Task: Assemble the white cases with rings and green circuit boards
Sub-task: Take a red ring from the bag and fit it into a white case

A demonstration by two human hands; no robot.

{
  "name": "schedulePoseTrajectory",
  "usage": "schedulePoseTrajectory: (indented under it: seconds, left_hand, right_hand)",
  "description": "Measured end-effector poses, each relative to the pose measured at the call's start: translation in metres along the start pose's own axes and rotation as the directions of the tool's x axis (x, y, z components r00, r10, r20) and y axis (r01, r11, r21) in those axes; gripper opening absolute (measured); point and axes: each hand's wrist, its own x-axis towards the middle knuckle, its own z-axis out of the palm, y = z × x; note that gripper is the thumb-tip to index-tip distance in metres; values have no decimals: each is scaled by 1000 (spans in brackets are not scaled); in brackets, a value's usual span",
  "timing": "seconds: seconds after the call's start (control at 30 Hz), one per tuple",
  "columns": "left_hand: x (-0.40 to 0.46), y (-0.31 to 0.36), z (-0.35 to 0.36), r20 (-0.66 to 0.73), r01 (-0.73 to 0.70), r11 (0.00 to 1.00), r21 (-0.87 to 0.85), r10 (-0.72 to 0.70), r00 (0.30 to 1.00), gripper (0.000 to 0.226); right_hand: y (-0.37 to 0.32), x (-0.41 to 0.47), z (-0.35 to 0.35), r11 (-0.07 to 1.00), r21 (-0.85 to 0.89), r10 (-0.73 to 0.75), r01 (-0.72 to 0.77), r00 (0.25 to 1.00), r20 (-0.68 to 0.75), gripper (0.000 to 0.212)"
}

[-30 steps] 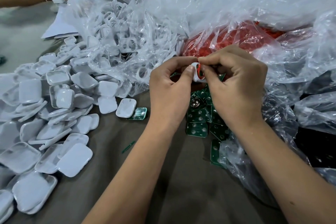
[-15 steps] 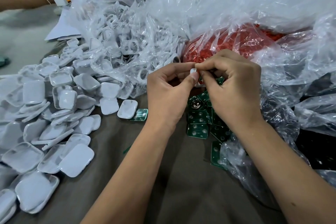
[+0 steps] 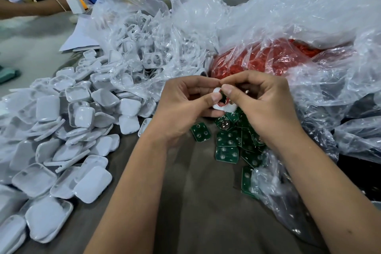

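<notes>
Both our left hand (image 3: 181, 107) and right hand (image 3: 261, 105) pinch the white case (image 3: 221, 107) between them above the green boards (image 3: 226, 150), its red ring (image 3: 223, 103) seemingly facing us.

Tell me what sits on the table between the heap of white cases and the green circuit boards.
In the head view, the left hand and its forearm cross that stretch between the white cases and the green circuit boards; one stray board lies there on the brown table.
</notes>
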Motion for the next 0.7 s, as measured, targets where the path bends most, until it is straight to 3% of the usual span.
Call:
schedulePoseTrajectory:
  seconds: [0.13, 0.3, 0.43, 0.53, 0.7]
  left_hand:
    - [0, 2, -6, 58, 17, 1000, -24, -16, 998, 21]
    - [-1, 1, -4, 68, 24, 994, -106, -17, 998, 16]
    - [3, -6, 6, -27, 27, 982, -186, -33, 999, 19]
    - [4, -12, 13, 0, 7, 976, -216, -8, 1000, 25]
    - [4, -13, 22, -6, 22, 929, -368, -26, 1000, 21]
  right_hand:
    - [-4, 1, -5, 978, 135, 141, -157, 983, 121, 5]
    - [-9, 1, -7, 850, 386, 269, -358, 926, 267, 26]
    - [-9, 3, -8, 779, 505, 319, -373, 928, 192, 23]
    - [-9, 3, -7, 743, 565, 332, -360, 930, 156, 14]
    - [-9, 2, -7, 689, 626, 335, -366, 926, 172, 19]
